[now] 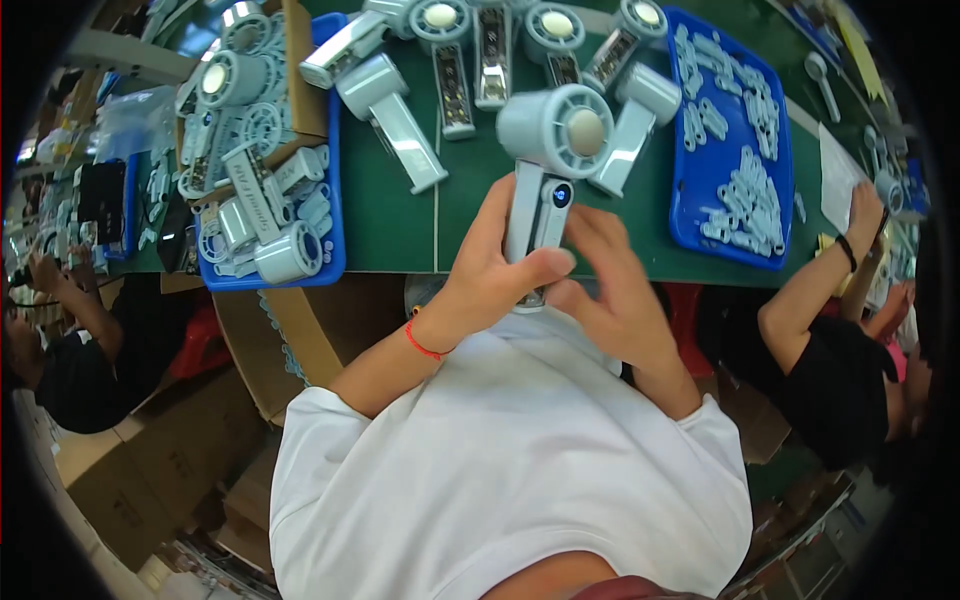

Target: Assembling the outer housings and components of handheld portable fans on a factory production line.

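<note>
My left hand (482, 265) is closed around the handle of a pale blue handheld fan (540, 190), its thumb across the lower front. The fan stands head up, with a round head with a cream centre and a dark round display on the handle. Close by on the right is my right hand (612, 285), fingers apart and slightly blurred. Whether its fingertips touch the handle, I cannot tell. Beyond my hands lie several more fans; one open handle (453, 95) shows its inner parts, while a closed fan (400, 135) lies to the left.
On the right of the green table (390, 235) a blue tray (682, 205) holds small pale blue parts. At the left, a blue bin (337, 250) and a cardboard box (308, 85) are full of fan pieces. Co-workers sit at both sides; one's arm (815, 300) reaches onto the table.
</note>
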A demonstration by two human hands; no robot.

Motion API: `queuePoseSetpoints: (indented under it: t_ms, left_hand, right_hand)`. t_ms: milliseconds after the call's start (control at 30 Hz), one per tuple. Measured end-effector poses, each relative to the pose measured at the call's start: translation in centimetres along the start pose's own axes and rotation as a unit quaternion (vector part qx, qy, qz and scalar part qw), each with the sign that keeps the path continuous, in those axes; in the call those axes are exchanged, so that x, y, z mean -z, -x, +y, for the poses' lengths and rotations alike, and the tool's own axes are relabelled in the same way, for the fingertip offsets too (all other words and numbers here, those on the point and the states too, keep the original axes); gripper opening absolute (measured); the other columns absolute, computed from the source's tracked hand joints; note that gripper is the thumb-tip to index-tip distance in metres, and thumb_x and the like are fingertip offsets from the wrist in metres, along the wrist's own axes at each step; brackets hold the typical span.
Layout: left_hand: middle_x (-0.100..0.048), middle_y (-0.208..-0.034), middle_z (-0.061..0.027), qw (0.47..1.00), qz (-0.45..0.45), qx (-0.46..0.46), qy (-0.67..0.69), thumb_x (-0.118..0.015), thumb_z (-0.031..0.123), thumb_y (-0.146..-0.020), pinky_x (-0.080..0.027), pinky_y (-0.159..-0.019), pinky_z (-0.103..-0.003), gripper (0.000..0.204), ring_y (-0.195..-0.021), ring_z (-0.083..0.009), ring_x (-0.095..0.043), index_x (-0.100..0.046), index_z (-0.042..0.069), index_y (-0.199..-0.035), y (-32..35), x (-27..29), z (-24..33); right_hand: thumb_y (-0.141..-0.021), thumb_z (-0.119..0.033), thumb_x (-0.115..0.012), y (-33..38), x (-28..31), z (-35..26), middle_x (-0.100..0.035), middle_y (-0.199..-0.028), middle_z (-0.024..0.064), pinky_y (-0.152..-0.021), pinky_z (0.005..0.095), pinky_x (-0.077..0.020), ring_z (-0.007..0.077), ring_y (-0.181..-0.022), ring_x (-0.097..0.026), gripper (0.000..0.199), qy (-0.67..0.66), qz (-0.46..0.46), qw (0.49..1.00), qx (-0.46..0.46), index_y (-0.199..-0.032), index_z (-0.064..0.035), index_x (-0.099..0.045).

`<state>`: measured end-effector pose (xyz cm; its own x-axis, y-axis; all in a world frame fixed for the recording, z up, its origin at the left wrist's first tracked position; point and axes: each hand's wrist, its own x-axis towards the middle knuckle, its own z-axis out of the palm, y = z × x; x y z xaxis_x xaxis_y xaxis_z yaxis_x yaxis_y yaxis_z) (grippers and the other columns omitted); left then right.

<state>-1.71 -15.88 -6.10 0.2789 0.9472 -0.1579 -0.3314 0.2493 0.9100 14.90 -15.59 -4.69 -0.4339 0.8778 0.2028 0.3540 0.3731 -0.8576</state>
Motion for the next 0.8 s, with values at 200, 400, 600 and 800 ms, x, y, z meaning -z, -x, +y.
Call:
queuePoseSetpoints:
  t_ms: [200,400,600,800]
  left_hand:
    - [-0.061,-0.097,-0.0157,0.979,-0.011,-0.11,-0.169,-0.07,0.023,-0.067,-0.049,-0.066,-0.027,0.06,-0.082,-0.0138,-0.061,-0.051,-0.007,-0.115,-7.6,-0.8,7.0]
    - [-0.062,-0.074,-0.0078,0.96,0.035,-0.117,-0.253,-0.066,0.027,-0.074,-0.047,-0.056,-0.029,0.036,-0.066,-0.0153,-0.063,-0.062,-0.004,-0.092,-32.4,-1.7,14.7]
    - [-0.064,-0.094,-0.0247,0.801,0.129,-0.076,-0.579,-0.066,0.051,-0.065,-0.05,-0.077,-0.037,0.064,-0.083,-0.0343,-0.063,-0.063,-0.006,-0.092,-47.6,6.0,14.1]
    - [-0.063,-0.102,-0.0216,0.737,-0.056,0.022,-0.673,-0.056,0.052,-0.075,-0.048,-0.084,-0.038,0.058,-0.099,-0.0347,-0.059,-0.065,-0.001,-0.098,-49.9,3.4,13.7]
  right_hand:
    - [-0.083,-0.022,-0.06,-0.4,12.4,4.5,-0.058,-0.101,0.0133,-0.076,0.033,-0.0451,0.0264,-0.09,-0.057,0.034,0.386,0.155,0.884,-0.212,-0.112,-0.0035,-0.057]
    - [-0.071,-0.012,-0.067,-3.5,13.1,8.0,-0.052,-0.108,0.0135,-0.084,0.0383,-0.0429,0.0334,-0.1,-0.051,0.045,0.417,0.083,0.872,-0.241,-0.115,-0.0071,-0.054]
    - [-0.077,-0.015,-0.063,-10.7,16.9,7.2,-0.062,-0.094,0.0127,-0.079,0.0365,-0.046,0.0299,-0.088,-0.059,0.028,0.385,0.138,0.892,-0.193,-0.103,-0.0037,-0.061]
    - [-0.076,-0.015,-0.064,-28.3,24.8,19.8,-0.056,-0.113,0.016,-0.087,0.04,-0.0437,0.0335,-0.104,-0.052,0.048,0.46,0.182,0.869,-0.032,-0.12,-0.0043,-0.05]
